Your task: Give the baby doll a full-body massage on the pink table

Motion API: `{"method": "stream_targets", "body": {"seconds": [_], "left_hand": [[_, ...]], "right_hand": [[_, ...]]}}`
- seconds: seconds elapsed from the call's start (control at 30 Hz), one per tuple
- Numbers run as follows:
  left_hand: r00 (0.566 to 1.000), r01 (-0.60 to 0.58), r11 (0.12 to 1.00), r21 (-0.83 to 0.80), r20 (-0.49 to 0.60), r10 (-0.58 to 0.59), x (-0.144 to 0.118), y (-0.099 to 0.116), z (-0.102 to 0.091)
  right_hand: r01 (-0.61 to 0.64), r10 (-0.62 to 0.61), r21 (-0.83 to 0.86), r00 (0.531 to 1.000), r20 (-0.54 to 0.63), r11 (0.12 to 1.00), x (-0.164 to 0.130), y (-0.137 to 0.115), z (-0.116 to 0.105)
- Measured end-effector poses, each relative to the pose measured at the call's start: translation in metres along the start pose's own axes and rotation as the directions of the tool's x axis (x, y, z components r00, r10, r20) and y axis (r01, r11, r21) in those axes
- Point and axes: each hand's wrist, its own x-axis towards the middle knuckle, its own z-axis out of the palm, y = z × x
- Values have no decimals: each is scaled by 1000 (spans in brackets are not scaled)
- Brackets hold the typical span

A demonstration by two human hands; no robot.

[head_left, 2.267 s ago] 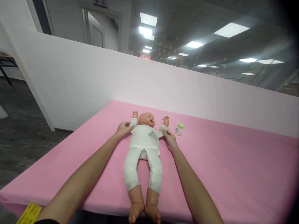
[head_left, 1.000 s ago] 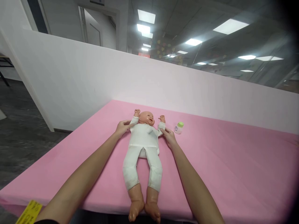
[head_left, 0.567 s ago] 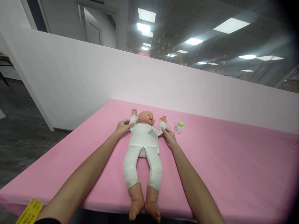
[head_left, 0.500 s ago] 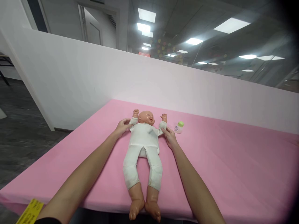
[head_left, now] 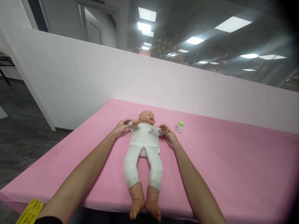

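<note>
A baby doll (head_left: 144,137) in a white cloth suit lies on its back on the pink-covered table (head_left: 224,168), feet toward me and head at the far end. My left hand (head_left: 122,127) grips the doll's arm on the left side, near the elbow. On the other side my right hand (head_left: 171,137) has its fingers around the doll's other arm. Both doll forearms now point up toward me, with the palms foreshortened. Parts of my fingers are hidden behind the doll's sleeves.
Just beyond my right hand stands a small baby bottle (head_left: 179,127) with a green cap. A white partition (head_left: 163,84) runs along the table's back edge. A yellow tag (head_left: 30,211) shows at the lower left, beside my left forearm.
The doll's forearms have swung from pointing past its head to down and forward, toward me. My hands have stayed at nearly the same spots. The bottle has not moved.
</note>
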Motion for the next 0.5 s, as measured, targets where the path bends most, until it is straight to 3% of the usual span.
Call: {"method": "stream_targets", "body": {"seconds": [0.23, 0.4, 0.5], "left_hand": [[989, 48, 999, 16, -141, -46, 2, -1, 4], [973, 114, 948, 296, -225, -46, 3, -6, 5], [963, 112, 919, 379, -268, -7, 4, -9, 8]], "right_hand": [[-85, 86, 16, 987, -134, 996, 11, 8, -6], [-169, 164, -5, 960, -226, 986, 20, 14, -8], [-197, 190, 7, 939, -287, 980, 24, 16, -8]]}}
